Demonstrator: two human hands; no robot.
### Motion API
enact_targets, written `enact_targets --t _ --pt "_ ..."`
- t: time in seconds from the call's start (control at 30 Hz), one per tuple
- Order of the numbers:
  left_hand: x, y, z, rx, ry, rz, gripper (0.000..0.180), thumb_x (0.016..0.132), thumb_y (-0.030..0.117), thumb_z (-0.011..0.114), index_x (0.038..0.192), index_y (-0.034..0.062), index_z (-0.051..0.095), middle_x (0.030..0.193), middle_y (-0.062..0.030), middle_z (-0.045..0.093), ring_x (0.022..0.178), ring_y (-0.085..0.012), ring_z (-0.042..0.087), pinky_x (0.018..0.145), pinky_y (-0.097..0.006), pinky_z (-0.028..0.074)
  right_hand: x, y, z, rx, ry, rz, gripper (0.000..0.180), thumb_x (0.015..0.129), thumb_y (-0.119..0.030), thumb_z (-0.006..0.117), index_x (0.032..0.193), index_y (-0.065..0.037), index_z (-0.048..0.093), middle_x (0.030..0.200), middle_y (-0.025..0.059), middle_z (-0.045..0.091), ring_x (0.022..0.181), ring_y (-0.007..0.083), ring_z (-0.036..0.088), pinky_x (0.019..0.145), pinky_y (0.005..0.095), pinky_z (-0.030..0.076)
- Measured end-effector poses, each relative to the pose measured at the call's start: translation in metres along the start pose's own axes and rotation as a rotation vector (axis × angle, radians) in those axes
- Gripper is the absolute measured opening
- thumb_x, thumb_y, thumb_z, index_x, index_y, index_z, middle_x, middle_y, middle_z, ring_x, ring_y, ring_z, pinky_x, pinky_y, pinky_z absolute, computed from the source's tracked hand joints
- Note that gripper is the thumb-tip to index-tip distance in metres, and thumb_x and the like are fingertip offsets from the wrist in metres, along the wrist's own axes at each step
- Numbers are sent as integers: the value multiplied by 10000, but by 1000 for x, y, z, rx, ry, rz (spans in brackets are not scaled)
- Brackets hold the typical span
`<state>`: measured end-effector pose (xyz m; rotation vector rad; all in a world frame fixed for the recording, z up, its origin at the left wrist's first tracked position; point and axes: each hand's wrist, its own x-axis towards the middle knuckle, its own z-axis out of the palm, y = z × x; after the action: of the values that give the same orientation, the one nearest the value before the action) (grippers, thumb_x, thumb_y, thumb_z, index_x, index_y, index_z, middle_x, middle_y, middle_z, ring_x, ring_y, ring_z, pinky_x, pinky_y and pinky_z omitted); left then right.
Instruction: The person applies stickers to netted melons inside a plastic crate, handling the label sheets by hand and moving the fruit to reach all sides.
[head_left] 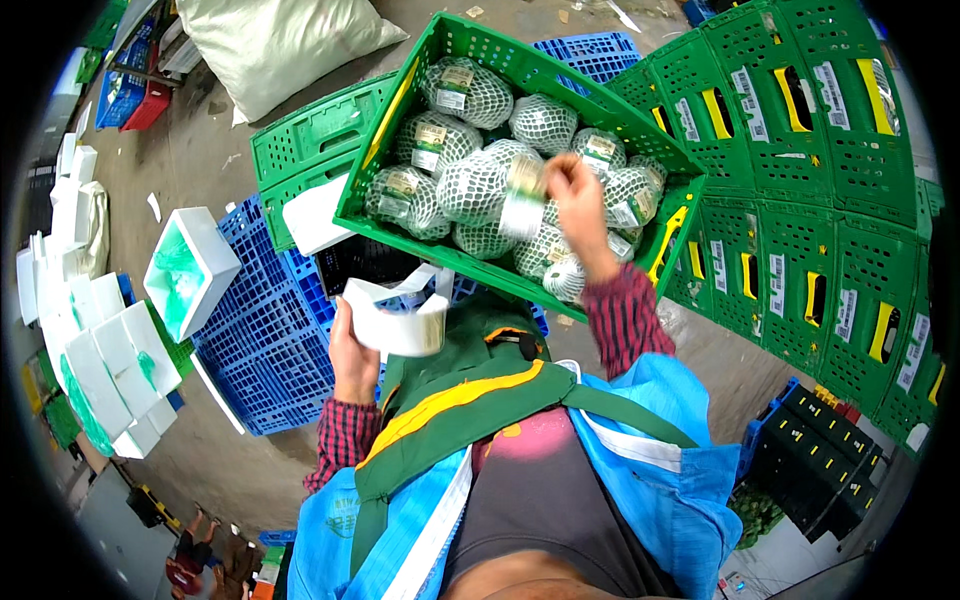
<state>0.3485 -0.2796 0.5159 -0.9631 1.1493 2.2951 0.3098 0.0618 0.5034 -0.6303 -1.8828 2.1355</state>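
Note:
My left hand is closed around a roll of white labels, whose loose strip curls above it. Over the green crate, my right hand pinches the edge of a label, slightly blurred by motion. That label lies against a large round item in a white foam net; whether it is stuck down I cannot tell. Several more net-wrapped round items fill the crate, such as one at the back and one on the right. Many carry labels on their nets.
Stacked green crates with yellow handles line the right. Blue pallets lie at left, with an open white foam box lined in green plastic. A large white sack stands behind. Black crates sit lower right.

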Motion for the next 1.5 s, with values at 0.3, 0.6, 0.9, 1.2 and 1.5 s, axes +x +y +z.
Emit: enact_targets --t 0.3,0.6,0.9,1.2,1.5 --pt "-66 -19 -8 -104 -255 -651 643 921 558 472 1240 1 504 972 -158 652 852 -307 661 782 -409 544 153 108 -63 -1202 195 -374 499 712 -246 792 1105 -53 554 1055 148 564 1021 360 535 866 448 445" --pt "-60 -26 -13 707 -423 -410 284 954 245 563 1042 0 677 954 -14 681 852 -88 614 773 -250 489 148 108 -78 -1484 -190 -555 639 733 -281 747 1290 -104 489 1290 115 496 1214 334 422 988 466 337" --pt "-27 -51 12 453 -124 -180 388 996 321 484 1126 -21 614 1009 -57 658 867 -125 625 765 -265 501 -78 -2 42 -337 -938 -92 372 783 -199 704 1131 -82 640 957 110 680 911 255 646 815 382 493" --pt "-28 -53 13 463 -213 -148 364 999 314 475 1110 -2 617 974 -40 650 837 -106 614 741 -241 489 -144 -8 58 -484 -754 -275 160 777 -89 696 931 -68 658 820 75 656 779 262 615 732 355 464" --pt "-16 -47 -20 166 72 -70 405 1008 339 430 1198 2 552 1051 -82 650 918 -181 639 797 -304 508 -154 0 77 -354 -609 -457 138 768 -25 670 899 -50 635 906 85 635 832 264 608 770 341 476"
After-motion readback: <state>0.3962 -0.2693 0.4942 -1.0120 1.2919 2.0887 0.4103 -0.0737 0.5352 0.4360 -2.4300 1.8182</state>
